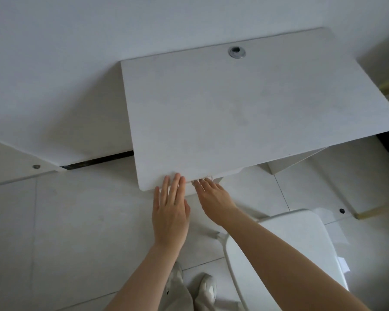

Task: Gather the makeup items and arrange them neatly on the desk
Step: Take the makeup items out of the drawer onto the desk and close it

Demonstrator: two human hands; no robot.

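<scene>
— Where are the makeup items? I see none from here

— Nor do I; they are out of view. The wide white rectangular surface (234, 113) shows a round metal cable hole (236, 52) near its far edge. My guess is that something under the near lip holds them, though nothing proves it

— And the hands?

— The left hand (170, 217) lies flat, its fingers (177, 182) straight and pressed together, with the tips resting on the near edge. The right hand (213, 196) is just beside it, its fingers (200, 182) straight and close together too. Their tips are at the lip, where something small and white sits. What that is, I cannot tell

— So how should this step go?

— If there is a drawer there, I'd keep the flat hand steadying the top and let the other do the pulling. It should pull straight back and slowly, so loose things inside don't roll. I'd also mind the white folding chair (296, 243) under the right forearm; an elbow drawn back could catch it
</scene>
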